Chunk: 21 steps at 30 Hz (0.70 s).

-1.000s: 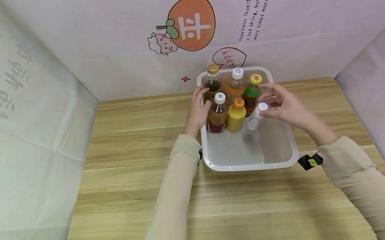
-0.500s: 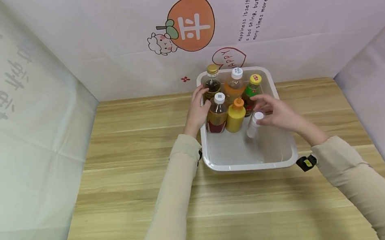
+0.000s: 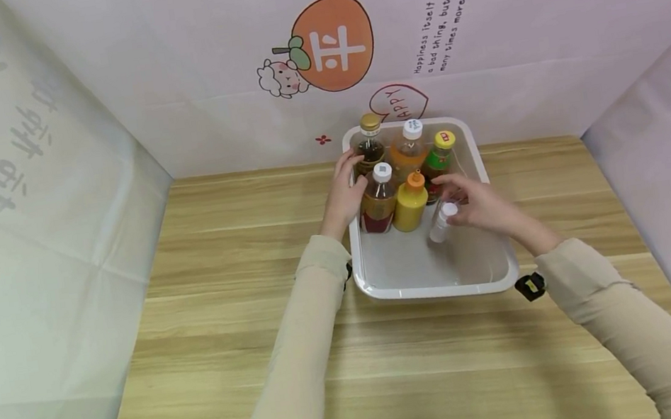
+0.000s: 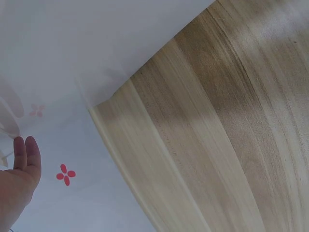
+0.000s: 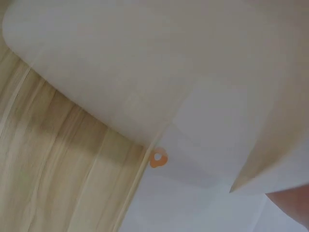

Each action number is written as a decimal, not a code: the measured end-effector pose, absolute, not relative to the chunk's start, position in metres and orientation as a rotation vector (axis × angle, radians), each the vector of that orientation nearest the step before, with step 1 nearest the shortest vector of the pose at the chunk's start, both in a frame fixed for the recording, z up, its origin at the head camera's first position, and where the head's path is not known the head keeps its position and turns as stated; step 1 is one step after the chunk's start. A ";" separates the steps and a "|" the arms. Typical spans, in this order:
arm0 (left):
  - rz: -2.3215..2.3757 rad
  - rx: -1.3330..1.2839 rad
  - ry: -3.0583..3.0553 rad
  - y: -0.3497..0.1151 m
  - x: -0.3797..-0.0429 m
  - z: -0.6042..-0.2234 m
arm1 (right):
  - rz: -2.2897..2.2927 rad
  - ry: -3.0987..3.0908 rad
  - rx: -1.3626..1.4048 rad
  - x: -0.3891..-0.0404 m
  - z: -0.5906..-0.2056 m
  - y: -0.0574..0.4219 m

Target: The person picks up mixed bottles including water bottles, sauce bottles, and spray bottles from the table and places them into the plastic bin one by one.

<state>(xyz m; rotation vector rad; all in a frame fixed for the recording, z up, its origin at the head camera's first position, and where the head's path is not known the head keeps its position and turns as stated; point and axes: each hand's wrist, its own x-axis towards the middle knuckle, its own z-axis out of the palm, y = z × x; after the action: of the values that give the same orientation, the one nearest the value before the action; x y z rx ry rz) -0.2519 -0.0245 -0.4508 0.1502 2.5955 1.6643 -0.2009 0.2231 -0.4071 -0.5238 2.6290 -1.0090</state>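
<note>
A white plastic tub (image 3: 430, 289) holds several sauce and drink bottles. In the head view my right hand (image 3: 482, 207) reaches over the tub's right side and pinches a small white-capped bottle (image 3: 441, 227) near its cap. That bottle leans a little, low inside the tub. My left hand (image 3: 343, 197) rests at the left rim, fingers loosely bent over it, beside a bottle of dark red liquid (image 3: 378, 211) with a white cap. Two fingers of it (image 4: 33, 152) show in the left wrist view. The right wrist view shows mostly the tub's outer wall (image 5: 96, 72), hiding the pinched bottle.
Behind the front bottles stand a gold-capped bottle (image 3: 371, 149), an orange bottle (image 3: 408, 155) and a yellow-capped green-labelled bottle (image 3: 439, 159). A yellow squeeze bottle (image 3: 410, 207) is in front. Printed cloth (image 3: 212, 62) surrounds the wooden table (image 3: 227, 310).
My right hand has moved down and slightly left, bringing the small white-capped bottle lower into the tub. The left hand stays at the left rim.
</note>
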 end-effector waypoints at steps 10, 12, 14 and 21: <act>1.662 0.131 2.588 -0.024 -0.251 -0.451 | -0.926 2.661 -0.520 -0.205 -0.412 0.219; 1.661 0.132 2.588 -0.024 -0.251 -0.451 | -0.915 2.665 -0.526 -0.206 -0.412 0.218; 1.662 0.135 2.589 -0.024 -0.251 -0.450 | -0.903 2.671 -0.532 -0.207 -0.412 0.218; 1.674 0.133 2.582 -0.024 -0.251 -0.450 | -0.804 2.743 -0.542 -0.210 -0.416 0.215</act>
<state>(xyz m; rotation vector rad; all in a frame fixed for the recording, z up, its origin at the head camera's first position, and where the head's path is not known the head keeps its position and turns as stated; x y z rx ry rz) -0.2505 -0.0242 -0.4496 0.1326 2.5817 1.6744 -0.2097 0.2152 -0.4161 -0.5416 2.7433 -0.8039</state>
